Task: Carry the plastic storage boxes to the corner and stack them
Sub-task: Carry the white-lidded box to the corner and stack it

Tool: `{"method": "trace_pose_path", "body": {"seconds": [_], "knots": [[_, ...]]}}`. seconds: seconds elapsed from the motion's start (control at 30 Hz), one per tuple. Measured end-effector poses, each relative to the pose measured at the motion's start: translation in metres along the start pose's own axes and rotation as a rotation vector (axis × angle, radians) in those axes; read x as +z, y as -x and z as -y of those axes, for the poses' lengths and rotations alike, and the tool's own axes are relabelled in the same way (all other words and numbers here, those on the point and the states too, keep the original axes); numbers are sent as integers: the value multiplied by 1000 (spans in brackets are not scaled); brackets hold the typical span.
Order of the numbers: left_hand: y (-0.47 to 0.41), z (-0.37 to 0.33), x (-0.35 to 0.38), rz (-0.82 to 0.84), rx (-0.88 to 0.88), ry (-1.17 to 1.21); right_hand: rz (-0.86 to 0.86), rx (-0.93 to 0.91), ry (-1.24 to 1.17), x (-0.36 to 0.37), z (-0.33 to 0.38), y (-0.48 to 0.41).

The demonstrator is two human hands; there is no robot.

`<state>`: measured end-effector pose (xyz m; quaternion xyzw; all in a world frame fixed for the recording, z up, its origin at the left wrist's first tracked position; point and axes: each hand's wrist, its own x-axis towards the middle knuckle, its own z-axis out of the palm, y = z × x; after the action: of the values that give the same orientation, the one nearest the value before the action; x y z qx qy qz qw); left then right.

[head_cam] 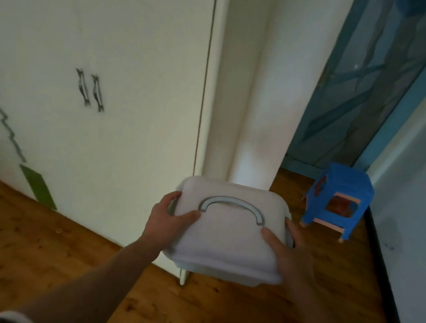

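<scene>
The head view is soft with blur. One box (228, 233) is held in the air above the floor (23, 257), in front of the wardrobe's (97, 59) near edge. Its lid, with a grey handle lying flat, hides most of the body. The left hand (166, 221) and right hand (292, 255) each clasp a side, thumbs on the lid, fingers curled round the edges and partly hidden. One blue stool (340, 198) stands beyond on the right. The wardrobe has two door handles (89, 90).

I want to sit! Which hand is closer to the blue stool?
Right. The right hand grips the box on the side nearest the blue stool; the left hand grips its far side.
</scene>
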<state>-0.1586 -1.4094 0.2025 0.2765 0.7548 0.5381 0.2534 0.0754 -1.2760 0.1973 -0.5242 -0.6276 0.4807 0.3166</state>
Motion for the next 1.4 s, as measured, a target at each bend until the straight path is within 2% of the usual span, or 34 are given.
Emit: {"method": "trace_pose_path", "body": {"seconds": [0.2, 0.37, 0.67, 0.93, 1.13, 1.4], "knots": [[-6, 31, -80, -136, -35, 13, 140, -28, -1, 81, 27, 5], [0, 52, -136, -225, -139, 65, 265, -63, 5, 141, 44, 10], [12, 80, -217, -527, -256, 102, 537, -160, 55, 259, 76, -1], [-6, 87, -242, -749, -363, 137, 781, -224, 33, 334, 107, -37], [-21, 84, -248, -910, -433, 133, 901, -286, 57, 377, 125, -59], [-27, 75, -253, -1014, -439, 173, 1005, -325, 68, 413, 141, -71]]}}
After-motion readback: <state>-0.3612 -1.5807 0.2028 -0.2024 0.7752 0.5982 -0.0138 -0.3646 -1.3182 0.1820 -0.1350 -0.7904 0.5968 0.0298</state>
